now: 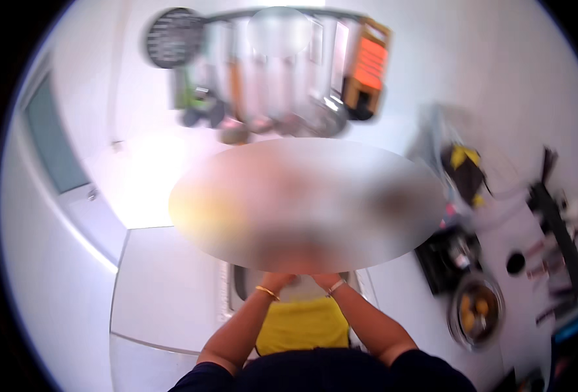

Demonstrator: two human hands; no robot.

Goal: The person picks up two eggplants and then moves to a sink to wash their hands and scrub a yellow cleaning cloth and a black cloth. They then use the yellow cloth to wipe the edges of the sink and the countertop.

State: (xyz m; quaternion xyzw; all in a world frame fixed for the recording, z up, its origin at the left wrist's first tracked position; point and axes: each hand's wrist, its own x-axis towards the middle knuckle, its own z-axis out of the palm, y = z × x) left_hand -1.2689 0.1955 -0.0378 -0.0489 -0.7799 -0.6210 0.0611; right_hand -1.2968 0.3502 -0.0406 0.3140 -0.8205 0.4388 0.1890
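Both forearms reach forward over a sink [224, 291] set in the white counter. My left hand [280, 281], with a gold-coloured bangle at its wrist, shows only at its back edge. Close beside it is my right hand [327, 281], which has a pale band on the wrist. A large blurred oval covers the fingers of both, so what they hold or touch is hidden. Between the forearms, a yellow cloth [303, 323] lies at the near side of the sink, in front of my dark clothing.
Ladles [328, 114], a black slotted skimmer [175, 39] and an orange-and-black tool [369, 65] hang on the back wall. At right stand a black appliance [447, 258] and a bowl [455, 320] with yellow-orange pieces. A dark rack [563, 242] is farther right; a door [60, 144] is left.
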